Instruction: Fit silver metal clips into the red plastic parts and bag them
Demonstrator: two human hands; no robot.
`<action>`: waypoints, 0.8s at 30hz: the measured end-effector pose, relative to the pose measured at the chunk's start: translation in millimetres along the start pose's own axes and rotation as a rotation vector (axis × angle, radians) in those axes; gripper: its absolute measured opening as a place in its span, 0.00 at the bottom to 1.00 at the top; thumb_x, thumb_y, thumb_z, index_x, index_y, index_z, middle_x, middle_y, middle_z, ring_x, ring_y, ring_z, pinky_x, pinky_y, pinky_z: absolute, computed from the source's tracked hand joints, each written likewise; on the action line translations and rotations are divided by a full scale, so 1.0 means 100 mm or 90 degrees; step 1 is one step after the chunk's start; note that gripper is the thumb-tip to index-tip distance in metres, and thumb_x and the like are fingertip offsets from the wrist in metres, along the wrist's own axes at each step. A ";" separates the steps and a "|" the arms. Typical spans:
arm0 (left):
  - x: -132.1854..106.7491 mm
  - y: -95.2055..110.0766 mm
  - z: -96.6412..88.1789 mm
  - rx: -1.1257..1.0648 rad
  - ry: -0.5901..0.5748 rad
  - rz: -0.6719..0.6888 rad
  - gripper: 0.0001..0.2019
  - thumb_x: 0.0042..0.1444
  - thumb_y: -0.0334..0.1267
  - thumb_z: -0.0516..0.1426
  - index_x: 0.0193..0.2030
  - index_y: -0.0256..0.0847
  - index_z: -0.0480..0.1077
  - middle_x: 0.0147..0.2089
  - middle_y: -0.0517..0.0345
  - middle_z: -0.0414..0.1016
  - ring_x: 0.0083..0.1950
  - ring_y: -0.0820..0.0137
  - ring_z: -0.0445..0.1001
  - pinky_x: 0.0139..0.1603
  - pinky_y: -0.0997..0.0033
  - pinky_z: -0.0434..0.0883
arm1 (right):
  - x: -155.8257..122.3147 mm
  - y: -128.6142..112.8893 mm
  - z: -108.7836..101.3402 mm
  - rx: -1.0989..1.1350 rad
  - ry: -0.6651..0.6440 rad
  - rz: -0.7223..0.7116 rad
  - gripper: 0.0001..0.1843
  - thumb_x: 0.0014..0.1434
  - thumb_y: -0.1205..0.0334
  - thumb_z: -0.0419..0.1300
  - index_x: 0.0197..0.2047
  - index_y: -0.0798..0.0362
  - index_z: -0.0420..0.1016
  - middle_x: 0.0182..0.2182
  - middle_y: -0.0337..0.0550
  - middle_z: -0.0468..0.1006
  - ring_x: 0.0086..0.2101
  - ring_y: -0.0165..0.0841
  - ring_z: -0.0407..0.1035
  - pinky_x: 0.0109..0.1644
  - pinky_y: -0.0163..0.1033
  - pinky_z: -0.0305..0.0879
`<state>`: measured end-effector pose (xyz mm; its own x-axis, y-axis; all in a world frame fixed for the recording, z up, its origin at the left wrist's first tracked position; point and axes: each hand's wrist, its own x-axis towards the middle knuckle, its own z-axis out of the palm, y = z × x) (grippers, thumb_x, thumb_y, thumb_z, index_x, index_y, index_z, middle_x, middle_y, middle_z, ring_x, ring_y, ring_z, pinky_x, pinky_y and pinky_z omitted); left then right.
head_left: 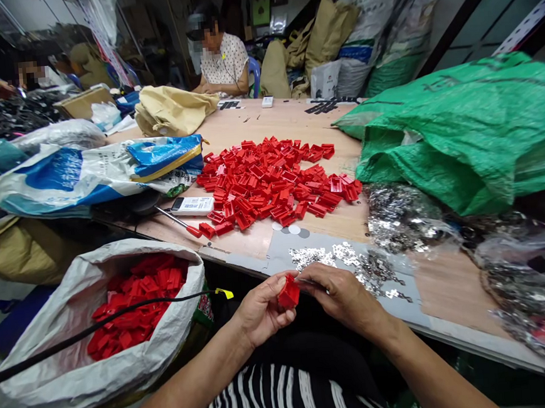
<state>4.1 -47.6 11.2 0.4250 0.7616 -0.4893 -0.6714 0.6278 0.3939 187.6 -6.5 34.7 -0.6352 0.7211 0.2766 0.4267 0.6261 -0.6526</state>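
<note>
My left hand (260, 308) is closed around a small red plastic part (288, 292), held just below the table's front edge. My right hand (340, 293) pinches at the same part from the right, fingers pressed together; whether a metal piece is between them I cannot make out. A pile of small silvery metal pieces (347, 258) lies on the grey sheet right above my hands. Farther back a large heap of red plastic parts (273, 182) covers the middle of the wooden table (248, 130).
A white sack (101, 368) of red parts stands at my left, a black cable (89, 331) across it. A remote (192, 205) and red-handled screwdriver (180, 224) lie left of the heap. Green bag (464, 126) and bags of metal pieces (517, 260) at right. Two people sit at the far side.
</note>
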 end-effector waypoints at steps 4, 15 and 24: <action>0.00 -0.03 0.00 -0.004 0.005 -0.007 0.13 0.55 0.36 0.59 0.47 0.37 0.72 0.31 0.58 0.70 0.24 0.80 0.68 0.20 0.83 0.66 | 0.01 0.00 0.02 -0.008 -0.020 0.014 0.08 0.66 0.67 0.53 0.43 0.50 0.73 0.37 0.44 0.77 0.37 0.36 0.71 0.42 0.40 0.68; 0.02 -0.02 -0.02 -0.026 -0.018 -0.008 0.15 0.54 0.36 0.61 0.49 0.41 0.69 0.31 0.58 0.70 0.23 0.80 0.67 0.18 0.85 0.61 | 0.03 0.01 -0.07 0.121 -0.022 0.080 0.10 0.66 0.64 0.52 0.43 0.49 0.75 0.40 0.44 0.76 0.41 0.35 0.70 0.46 0.38 0.65; 0.02 -0.05 0.01 0.015 -0.016 0.007 0.14 0.53 0.38 0.62 0.46 0.42 0.68 0.32 0.59 0.70 0.22 0.81 0.67 0.17 0.84 0.59 | -0.01 0.15 0.07 0.256 -0.002 0.229 0.08 0.62 0.56 0.57 0.35 0.51 0.67 0.28 0.36 0.68 0.29 0.31 0.62 0.33 0.34 0.60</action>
<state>9.1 -49.4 8.7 0.4325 0.7725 -0.4649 -0.6625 0.6221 0.4173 190.5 -0.2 19.3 -0.4960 0.8682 -0.0157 0.3376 0.1761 -0.9247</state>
